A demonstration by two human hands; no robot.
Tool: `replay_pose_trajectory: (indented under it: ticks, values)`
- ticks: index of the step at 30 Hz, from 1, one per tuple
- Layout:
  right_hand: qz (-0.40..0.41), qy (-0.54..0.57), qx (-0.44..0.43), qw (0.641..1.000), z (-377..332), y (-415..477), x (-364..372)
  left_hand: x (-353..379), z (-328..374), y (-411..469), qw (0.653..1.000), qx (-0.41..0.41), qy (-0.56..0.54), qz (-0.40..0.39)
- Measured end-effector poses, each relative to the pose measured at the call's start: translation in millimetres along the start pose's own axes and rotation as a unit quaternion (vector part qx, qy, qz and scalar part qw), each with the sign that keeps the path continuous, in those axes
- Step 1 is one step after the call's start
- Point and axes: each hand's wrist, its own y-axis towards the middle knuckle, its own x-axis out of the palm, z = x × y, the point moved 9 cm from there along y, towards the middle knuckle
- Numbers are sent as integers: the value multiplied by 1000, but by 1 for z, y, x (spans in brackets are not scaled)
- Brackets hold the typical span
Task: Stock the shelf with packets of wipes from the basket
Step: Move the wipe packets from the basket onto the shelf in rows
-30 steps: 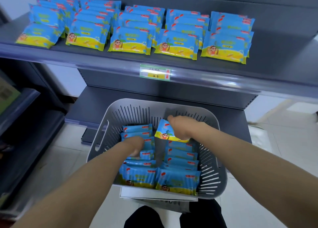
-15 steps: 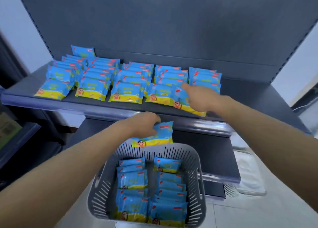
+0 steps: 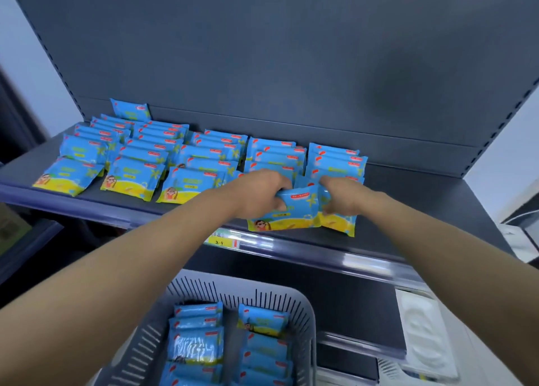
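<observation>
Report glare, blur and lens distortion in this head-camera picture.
Head view: glare streaks the front rail of the shelf and a wipes packet in the basket; wide-angle bending curves the shelf uprights; forearms near the bottom corners look soft; both hands, left hand and right hand, are reasonably sharp.

back panel (image 3: 291,50): dark grey, matt, fills upper frame, slotted uprights along both slanted edges | walls (image 3: 23,50): pale, upper left and upper right | floor (image 3: 472,342): light, lower right | dark unit (image 3: 17,234): left edge, blurred | light: soft, even, faint sheen on panel
</observation>
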Motion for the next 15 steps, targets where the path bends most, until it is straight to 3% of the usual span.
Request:
replay_pose_trajectory:
  ticks: [9,15]
  values:
    - [100,-50,-31,993,27,33,-31,12,7,49,1000,-10,7,-14]
    - [100,-6,-54,994,39,31,-31,35,18,79,999,-7,25,-41]
